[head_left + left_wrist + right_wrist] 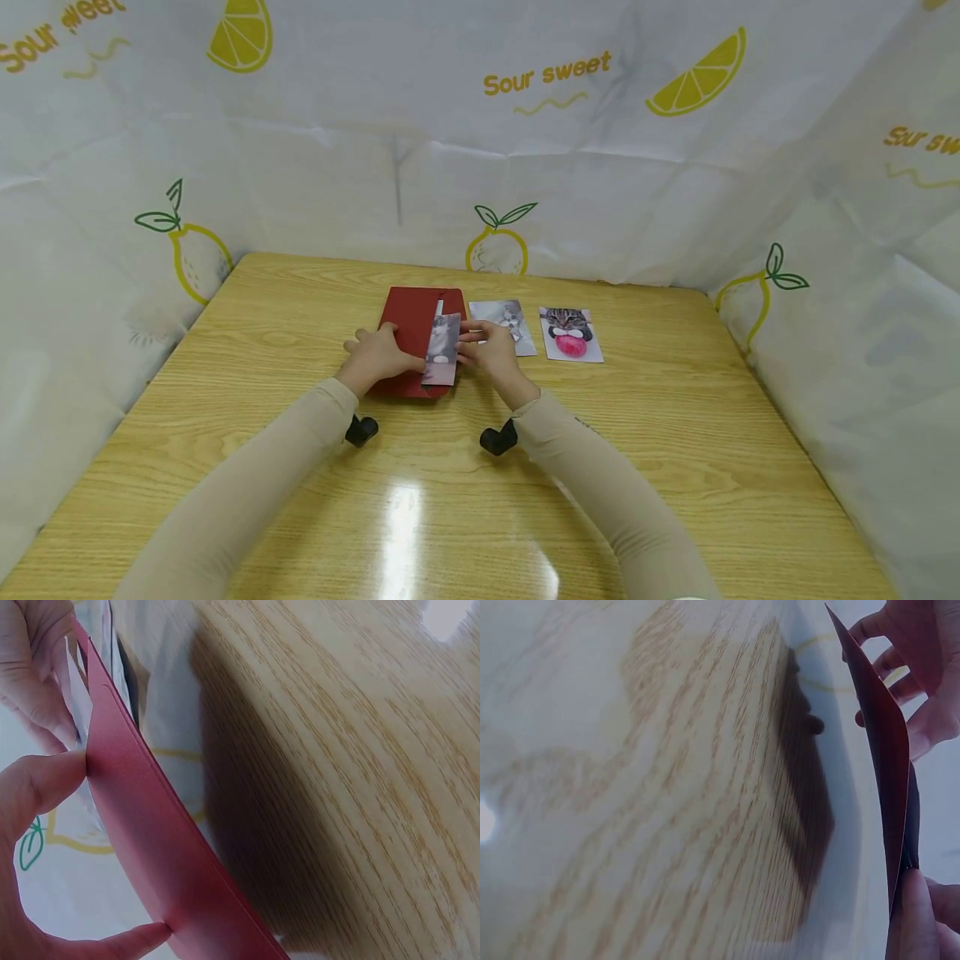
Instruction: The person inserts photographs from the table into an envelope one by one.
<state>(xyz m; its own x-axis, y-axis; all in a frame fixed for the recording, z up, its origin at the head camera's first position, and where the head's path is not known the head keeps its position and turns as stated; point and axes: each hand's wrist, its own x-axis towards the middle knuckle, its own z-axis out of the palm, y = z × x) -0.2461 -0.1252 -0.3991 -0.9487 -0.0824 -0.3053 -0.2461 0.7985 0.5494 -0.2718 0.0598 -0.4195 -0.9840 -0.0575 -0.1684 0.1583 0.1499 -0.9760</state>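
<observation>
A red envelope (pixel 408 321) is held up a little from the table, its shadow below it in both wrist views. My left hand (pixel 375 357) grips its left part, the thumb reaching to the lower edge of the opening. A photo card (pixel 441 354) with a grey animal picture sticks out of the opening at the right. At that card's right edge, my right hand (pixel 495 354) pinches the card and the envelope's flap, the thumb on top and fingertips (pixel 860 718) underneath. The rest of the card is hidden inside the envelope.
Right of the envelope lies a grey photo card (pixel 517 321), partly behind my right hand. Further right is a card with a cat and a pink ball (pixel 572 335). White cloth (pixel 375 183) printed with lemons surrounds the wooden table (pixel 660 467). Black wrist cameras (pixel 498 440) hang below both wrists.
</observation>
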